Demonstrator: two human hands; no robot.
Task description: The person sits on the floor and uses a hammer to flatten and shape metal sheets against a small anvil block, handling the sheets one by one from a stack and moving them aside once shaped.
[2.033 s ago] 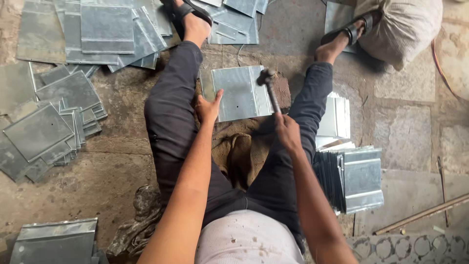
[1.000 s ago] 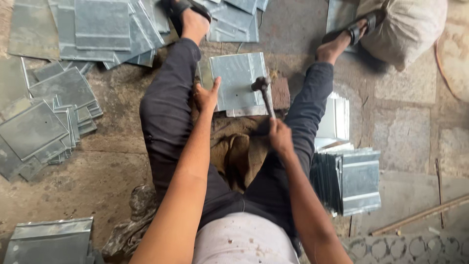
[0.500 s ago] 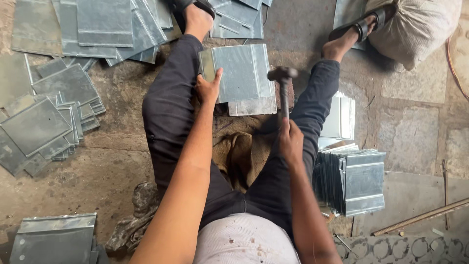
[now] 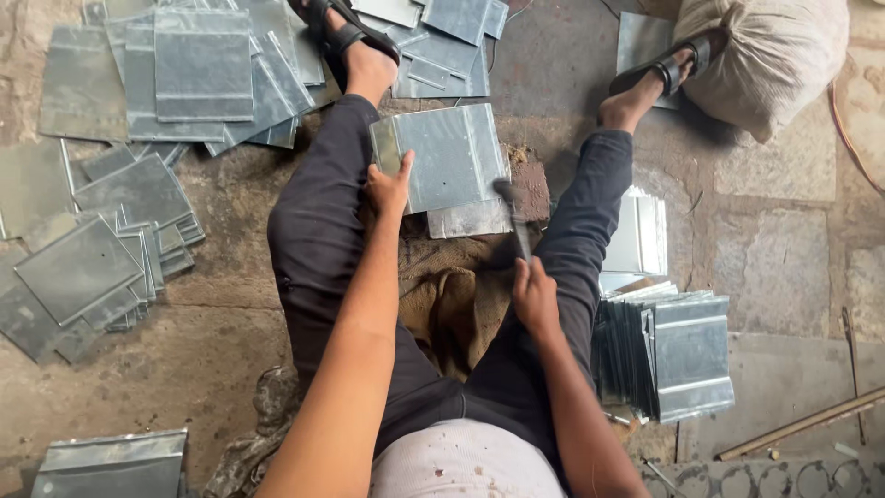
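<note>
Square metal sheet [image 4: 449, 155] lies flat between my legs, on a second sheet [image 4: 470, 219] and a brownish block [image 4: 533, 189], just past the burlap cloth [image 4: 452, 286]. My left hand [image 4: 388, 187] pinches the sheet's near-left edge, thumb on top, fingers closed on the edge. My right hand [image 4: 535, 297] is wrapped tight round the hammer [image 4: 513, 214] handle; the hammer head is blurred, low over the sheet's near-right corner, can't tell if it touches. I sit on the stone floor [image 4: 784, 231], legs spread, sandals on both feet. Right of my right leg: upright stack of folded sheets [image 4: 668, 350], more shiny sheets [image 4: 645, 235] beyond it. Left side: loose piles of flat sheets [image 4: 111, 249], another pile [image 4: 198, 69] by my left foot. Sack [image 4: 774, 51] near my right foot. Rod [image 4: 802, 424] on the floor at lower right.
</note>
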